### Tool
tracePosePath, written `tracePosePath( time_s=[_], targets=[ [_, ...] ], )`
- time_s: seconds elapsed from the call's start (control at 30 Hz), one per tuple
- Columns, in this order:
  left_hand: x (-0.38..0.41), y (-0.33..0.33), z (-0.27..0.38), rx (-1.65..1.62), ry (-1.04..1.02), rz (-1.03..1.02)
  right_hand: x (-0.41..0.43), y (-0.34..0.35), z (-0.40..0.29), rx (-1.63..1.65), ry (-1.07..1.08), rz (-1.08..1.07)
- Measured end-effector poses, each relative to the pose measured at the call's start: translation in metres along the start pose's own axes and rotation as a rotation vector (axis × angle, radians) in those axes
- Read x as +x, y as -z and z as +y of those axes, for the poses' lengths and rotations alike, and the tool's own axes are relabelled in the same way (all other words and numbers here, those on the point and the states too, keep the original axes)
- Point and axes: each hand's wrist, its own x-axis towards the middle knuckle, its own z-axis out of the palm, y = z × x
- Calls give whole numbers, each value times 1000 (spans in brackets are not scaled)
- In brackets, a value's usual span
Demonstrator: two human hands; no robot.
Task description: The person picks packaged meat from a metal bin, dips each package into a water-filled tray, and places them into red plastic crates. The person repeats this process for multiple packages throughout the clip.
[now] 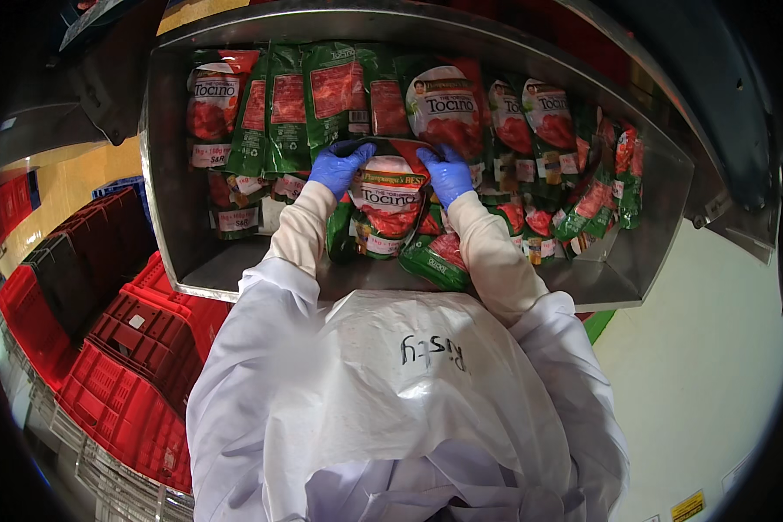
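Note:
Both hands wear blue gloves and hold a printed plastic pouch of tocino [389, 199] by its top corners. My left hand [339, 166] pinches the corner at the picture's left, and my right hand [445, 171] the one at the right. The pouch hangs front side up over a stainless steel tray [209, 264]. Behind it, a row of green and red pouches [335, 88] leans along the tray's far side, some fronts and some backs showing. Another green pouch [438, 261] lies tilted beside the held one, under my right forearm.
Red plastic crates [121, 391] are stacked at the left, with a dark crate [65, 280] among them. More pouches [600, 196] lean in a jumble at the tray's right end. Dark machine parts [711, 98] flank the tray. A pale floor [698, 365] shows at the right.

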Motion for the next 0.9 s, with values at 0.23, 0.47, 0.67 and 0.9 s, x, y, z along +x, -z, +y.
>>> tracePosePath(
  time_s=[0.23, 0.47, 0.67, 0.9],
  targets=[
    [4, 11, -4, -105, -226, 49, 25, 24, -71, -820, 71, 329],
    [-24, 54, 0, -169, -165, 262, 99, 30, -42, -737, -350, 90],
    [-38, 64, -6, -167, -196, 203, 127, 29, 24, -617, 97, 144],
    [-70, 27, 23, -92, -220, 151, 47, 65, -12, 80, 99, -116]
  ],
)
